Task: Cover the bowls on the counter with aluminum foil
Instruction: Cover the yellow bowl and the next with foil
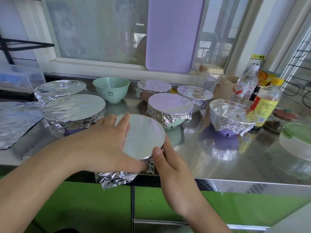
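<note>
- At the lower centre of the frame, a foil-covered bowl (143, 135) sat near the front edge of the steel counter (235, 162).
- Left hand (104, 142) lay spread over the foil top, thumb pressing the crumpled skirt at the rim.
- Right hand (170, 163) pinched the foil at the bowl's near right side (thumb on the crinkled edge).
- Six more wrapped bowls stood behind; one green bowl (111, 89) at upper centre was uncovered.
- A loose foil sheet (15, 121) lay at the left edge.
</note>
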The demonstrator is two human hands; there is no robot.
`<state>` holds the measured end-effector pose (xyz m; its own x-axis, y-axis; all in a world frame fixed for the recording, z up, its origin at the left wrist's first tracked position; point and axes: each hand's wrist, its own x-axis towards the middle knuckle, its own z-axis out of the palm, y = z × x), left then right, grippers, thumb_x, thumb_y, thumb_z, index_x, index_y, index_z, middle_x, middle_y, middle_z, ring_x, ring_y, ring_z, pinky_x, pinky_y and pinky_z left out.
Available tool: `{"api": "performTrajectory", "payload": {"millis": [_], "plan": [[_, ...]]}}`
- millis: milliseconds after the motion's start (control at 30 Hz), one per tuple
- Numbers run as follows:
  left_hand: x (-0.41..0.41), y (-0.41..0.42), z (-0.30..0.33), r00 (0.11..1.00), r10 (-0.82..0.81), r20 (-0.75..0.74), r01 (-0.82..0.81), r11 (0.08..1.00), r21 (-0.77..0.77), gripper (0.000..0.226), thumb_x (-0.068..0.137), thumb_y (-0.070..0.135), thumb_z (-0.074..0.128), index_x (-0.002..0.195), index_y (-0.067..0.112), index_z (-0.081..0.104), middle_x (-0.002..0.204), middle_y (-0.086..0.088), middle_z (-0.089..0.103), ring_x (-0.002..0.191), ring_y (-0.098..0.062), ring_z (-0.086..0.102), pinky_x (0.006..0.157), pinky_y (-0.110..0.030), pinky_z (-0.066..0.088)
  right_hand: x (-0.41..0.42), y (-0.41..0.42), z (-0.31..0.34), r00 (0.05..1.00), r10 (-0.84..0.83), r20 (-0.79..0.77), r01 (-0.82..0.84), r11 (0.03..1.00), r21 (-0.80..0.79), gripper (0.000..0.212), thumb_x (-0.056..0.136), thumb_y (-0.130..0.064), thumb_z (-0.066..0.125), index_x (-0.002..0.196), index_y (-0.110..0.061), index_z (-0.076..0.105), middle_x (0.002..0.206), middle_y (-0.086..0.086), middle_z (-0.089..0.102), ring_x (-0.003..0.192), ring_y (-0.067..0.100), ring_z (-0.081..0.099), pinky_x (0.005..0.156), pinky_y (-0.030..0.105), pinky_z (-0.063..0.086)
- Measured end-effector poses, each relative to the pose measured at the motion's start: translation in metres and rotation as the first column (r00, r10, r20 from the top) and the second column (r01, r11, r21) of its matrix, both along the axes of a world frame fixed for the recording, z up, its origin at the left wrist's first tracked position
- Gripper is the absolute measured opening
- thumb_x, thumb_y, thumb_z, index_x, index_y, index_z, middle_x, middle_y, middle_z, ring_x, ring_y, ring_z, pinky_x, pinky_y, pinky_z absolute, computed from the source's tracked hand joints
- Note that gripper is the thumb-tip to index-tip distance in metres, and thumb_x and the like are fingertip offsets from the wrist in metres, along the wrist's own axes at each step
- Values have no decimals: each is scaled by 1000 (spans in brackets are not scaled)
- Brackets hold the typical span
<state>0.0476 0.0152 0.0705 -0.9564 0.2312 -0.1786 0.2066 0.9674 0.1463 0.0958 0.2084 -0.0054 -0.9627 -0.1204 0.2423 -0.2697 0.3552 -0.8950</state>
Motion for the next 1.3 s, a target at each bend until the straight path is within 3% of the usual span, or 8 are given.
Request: {"api": "performTrajectory", "payload": {"millis": [300, 433, 500, 600, 700, 900, 1033, 1300], "plan": [[7, 3, 4, 997, 81, 3, -80, 988, -134, 167, 34, 117, 34, 159, 25, -30, 173, -4, 4, 158, -25, 14, 122, -41, 31, 5, 6, -8, 910, -259, -324, 277, 961, 7, 38, 99, -27, 63, 137, -34, 60, 118, -19, 57, 112, 14, 60, 89, 19, 48], [9, -3, 17, 992, 91, 85, -76, 984, -162, 170, 28, 119, 22, 158, 23, -30, 166, -2, 31, 144, -20, 43, 108, -36, 45, -1, 8, -9, 904, -257, -343, 284, 958, 31, 31, 100, -20, 70, 129, -30, 71, 119, -18, 65, 106, 12, 66, 79, 12, 48], [5, -5, 22, 994, 87, 71, -77, 988, -132, 163, 35, 118, 16, 162, 22, -23, 137, 7, 56, 116, -13, 59, 89, -29, 49, -6, 10, -8, 902, -263, -342, 289, 957, 26, 30, 101, -17, 69, 129, -27, 73, 121, -19, 69, 108, 9, 67, 82, 12, 50], [-10, -5, 22, 999, 22, -39, -24, 997, -67, 156, 38, 118, 18, 162, 32, -20, 172, 1, 12, 157, -23, 22, 121, -43, 32, -11, 10, -3, 924, -256, -286, 268, 963, 2, 30, 104, -20, 62, 131, -26, 73, 124, -21, 70, 112, 0, 66, 91, 16, 52], [-21, -4, 15, 995, -103, 7, 103, 995, -5, 152, 40, 116, 35, 157, 42, -28, 167, 14, -33, 156, -9, -25, 131, -46, 1, -15, 7, 2, 947, -224, -232, 235, 972, 24, 34, 106, -22, 58, 136, -28, 71, 127, -25, 69, 115, -8, 62, 95, 11, 47], [-27, -8, 15, 995, -95, 36, 95, 995, -2, 153, 42, 114, 44, 161, 42, -19, 173, 16, -12, 160, -9, -3, 129, -46, 14, -25, 7, 17, 986, -118, -120, 120, 993, 15, 41, 109, -17, 52, 120, -51, 71, 104, -23, 76, 100, 7, 66, 84, 14, 50], [-28, -8, 16, 997, -60, 44, 61, 998, -18, 158, 39, 113, 47, 163, 39, -16, 173, 17, -5, 160, -10, 2, 129, -43, 16, -34, 9, 10, 973, -189, -130, 193, 981, 19, 38, 108, -19, 56, 142, -32, 66, 106, -27, 76, 102, -6, 68, 88, 9, 50], [-29, -7, 8, 998, -61, 17, 61, 998, 17, 157, 42, 109, 49, 164, 33, -14, 171, 12, 5, 158, -11, 7, 125, -36, 22, -45, 8, 3, 940, -317, -124, 319, 948, 3, 22, 90, -9, 80, 105, -25, 78, 88, -19, 78, 85, -5, 72, 79, 11, 53]]}}
